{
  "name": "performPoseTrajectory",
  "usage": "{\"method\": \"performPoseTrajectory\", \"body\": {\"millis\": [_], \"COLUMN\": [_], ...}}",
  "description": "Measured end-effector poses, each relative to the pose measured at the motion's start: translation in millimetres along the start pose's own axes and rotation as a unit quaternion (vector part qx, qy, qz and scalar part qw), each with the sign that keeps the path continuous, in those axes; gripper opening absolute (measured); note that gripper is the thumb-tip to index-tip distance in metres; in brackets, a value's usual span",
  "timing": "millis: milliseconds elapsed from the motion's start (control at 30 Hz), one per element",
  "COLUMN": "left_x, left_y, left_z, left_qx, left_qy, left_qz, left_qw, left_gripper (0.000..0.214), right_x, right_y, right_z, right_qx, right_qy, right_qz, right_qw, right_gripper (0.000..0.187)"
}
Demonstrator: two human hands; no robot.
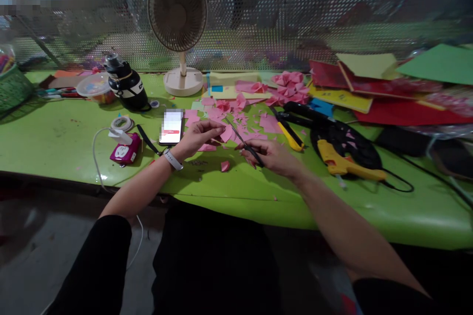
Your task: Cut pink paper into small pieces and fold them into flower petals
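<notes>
One pair of scissors (238, 135), loops mostly hidden, sat in curled right fingers (260, 144); left fingers (211, 135) pinched one pink paper piece (228, 133)

Head-worn view, forward and downward

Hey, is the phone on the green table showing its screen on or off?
On: the phone has a brightly lit, mostly white display with a red bar low on it.
</notes>
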State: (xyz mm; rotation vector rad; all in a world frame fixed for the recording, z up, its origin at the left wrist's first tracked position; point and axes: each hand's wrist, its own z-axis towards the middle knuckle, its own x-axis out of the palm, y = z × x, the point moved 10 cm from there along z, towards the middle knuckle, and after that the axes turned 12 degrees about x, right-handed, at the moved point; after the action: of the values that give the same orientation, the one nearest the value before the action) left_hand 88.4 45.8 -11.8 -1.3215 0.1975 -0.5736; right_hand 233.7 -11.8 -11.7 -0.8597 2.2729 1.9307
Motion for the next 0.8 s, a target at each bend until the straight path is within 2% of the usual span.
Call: {"method": "performPoseTrajectory", "body": {"millis": [133, 267, 400, 467, 533, 633, 800], "left_x": [-4.2, -9.0, -8.8, -7.2, -7.0, -6.7, -3.0], "left_y": [0, 4, 7, 8, 10, 14, 10], "left_z": [1, 2, 1, 0, 0, -2, -2], "left_qx": [0.006, 0.003, -0.016, -0.029, -0.042, -0.064, -0.055], "left_qy": [-0.001, -0.012, -0.02, -0.019, -0.027, -0.037, -0.033], "left_qz": [0.022, 0.027, -0.004, -0.02, -0.036, -0.053, -0.064], "left_qw": [1.0, 1.0, 1.0, 0.999, 0.998, 0.996, 0.996], "left_gripper": [0.035, 0.036, 0.037, 0.038, 0.035, 0.025, 0.024], "right_x": [-8, -35, -71, -83, -90, -91, -91], "right_y": [-4, -11, -22, -30, -39, -48, -52], "right_z": [1, 3, 5, 9, 13, 18, 21], "right_qx": [0.001, 0.003, 0.023, 0.053, 0.082, 0.105, 0.127], "right_qy": [-0.025, -0.118, -0.252, -0.286, -0.293, -0.284, -0.29], "right_qz": [0.018, 0.041, -0.088, -0.175, -0.231, -0.264, -0.29], "right_qw": [1.0, 0.992, 0.963, 0.941, 0.924, 0.916, 0.903], "right_gripper": [0.047, 0.055, 0.057, 0.05, 0.04, 0.029, 0.03]}}
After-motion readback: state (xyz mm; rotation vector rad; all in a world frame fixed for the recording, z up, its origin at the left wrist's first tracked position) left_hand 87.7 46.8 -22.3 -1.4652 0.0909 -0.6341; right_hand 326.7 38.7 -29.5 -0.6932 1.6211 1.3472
